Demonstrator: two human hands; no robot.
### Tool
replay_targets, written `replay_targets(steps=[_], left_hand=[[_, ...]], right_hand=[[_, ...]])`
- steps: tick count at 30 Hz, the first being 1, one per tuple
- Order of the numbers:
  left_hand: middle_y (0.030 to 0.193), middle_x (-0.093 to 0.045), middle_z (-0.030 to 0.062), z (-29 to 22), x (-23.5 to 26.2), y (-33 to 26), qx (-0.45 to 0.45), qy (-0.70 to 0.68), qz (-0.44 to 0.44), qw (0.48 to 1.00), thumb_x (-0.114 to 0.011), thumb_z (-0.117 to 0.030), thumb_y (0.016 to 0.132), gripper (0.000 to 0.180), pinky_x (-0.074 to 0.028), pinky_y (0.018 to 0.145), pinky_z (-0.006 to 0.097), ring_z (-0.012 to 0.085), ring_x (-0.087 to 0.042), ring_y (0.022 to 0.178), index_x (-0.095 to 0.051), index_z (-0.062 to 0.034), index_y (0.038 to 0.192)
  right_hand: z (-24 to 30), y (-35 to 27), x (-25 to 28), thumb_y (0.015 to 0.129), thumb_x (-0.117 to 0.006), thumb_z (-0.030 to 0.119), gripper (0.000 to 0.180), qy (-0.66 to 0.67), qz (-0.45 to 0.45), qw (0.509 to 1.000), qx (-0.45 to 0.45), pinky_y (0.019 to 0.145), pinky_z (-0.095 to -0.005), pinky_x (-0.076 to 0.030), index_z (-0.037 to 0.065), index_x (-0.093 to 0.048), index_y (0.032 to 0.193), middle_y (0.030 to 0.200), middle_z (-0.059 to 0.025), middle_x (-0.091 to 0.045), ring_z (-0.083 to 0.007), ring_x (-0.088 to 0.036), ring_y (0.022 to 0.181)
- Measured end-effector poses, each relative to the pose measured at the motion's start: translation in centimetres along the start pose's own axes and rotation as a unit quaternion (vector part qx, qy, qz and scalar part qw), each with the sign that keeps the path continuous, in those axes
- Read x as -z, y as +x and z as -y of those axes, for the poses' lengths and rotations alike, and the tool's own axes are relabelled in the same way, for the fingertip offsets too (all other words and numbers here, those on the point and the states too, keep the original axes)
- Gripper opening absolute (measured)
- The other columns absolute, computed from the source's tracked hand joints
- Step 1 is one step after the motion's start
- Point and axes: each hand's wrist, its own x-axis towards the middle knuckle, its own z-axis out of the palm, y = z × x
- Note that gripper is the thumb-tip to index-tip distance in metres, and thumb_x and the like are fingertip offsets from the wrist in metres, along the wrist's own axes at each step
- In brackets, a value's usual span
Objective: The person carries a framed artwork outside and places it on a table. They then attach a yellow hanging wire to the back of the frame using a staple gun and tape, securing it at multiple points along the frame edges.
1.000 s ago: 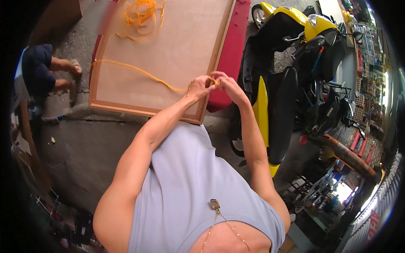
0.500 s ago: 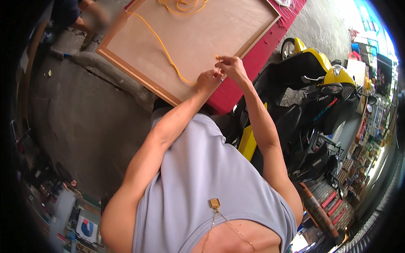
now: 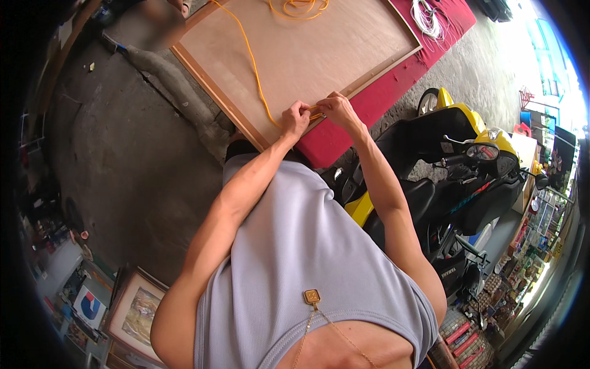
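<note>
over the framed panel's [image 3: 332,52] near right edge, l hand [image 3: 297,119] pinches the orange cord [image 3: 254,69]; r hand [image 3: 340,111] grips a short bit of it w/ thumb & fingertips, just beside. exact finger hold too small to tell. btwn hands it lies roughly l–r; long run goes fwd & left across panel, so l hand's nearer that.

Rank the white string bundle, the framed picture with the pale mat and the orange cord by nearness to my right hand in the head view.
1. Orange cord: at the fingers of the right hand.
2. White string bundle: upper right, on the red surface.
3. Framed picture: lower left, clearly farthest.
</note>
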Motion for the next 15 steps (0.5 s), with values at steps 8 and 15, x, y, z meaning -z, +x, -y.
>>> replay_targets(steps=[8, 15], left_hand=[[0.071, -0.067, 0.0105, -0.1, 1.1, -0.1, 0.019, 0.011, 0.065, 0.998, -0.065, -0.015, 0.081, 0.013, -0.050, 0.060, 0.031, 0.0192, -0.065, 0.065, -0.067, -0.0038, 0.087], [0.069, -0.064, 0.0035, 0.6, 1.3, 0.3, 0.011, -0.001, 0.106, 0.994, -0.062, -0.014, 0.084, 0.014, -0.047, 0.058, 0.025, 0.0095, -0.058, 0.063, -0.068, -0.0055, 0.093]], right_hand=[[-0.9, -1.2, -0.8, 0.075, -0.060, 0.006, 0.018, 0.035, 0.005, 0.999, -0.014, 0.080, -0.0383, -0.049, 0.008, -0.072, 0.089, 0.084, -0.0100, -0.068, -0.0286, -0.058, 0.089], [-0.8, -1.9, -0.1, 0.071, -0.059, 0.001, 0.021, 0.094, 0.018, 0.995, -0.005, 0.082, -0.0375, -0.048, 0.007, -0.071, 0.087, 0.090, -0.0101, -0.066, -0.0299, -0.056, 0.091]])
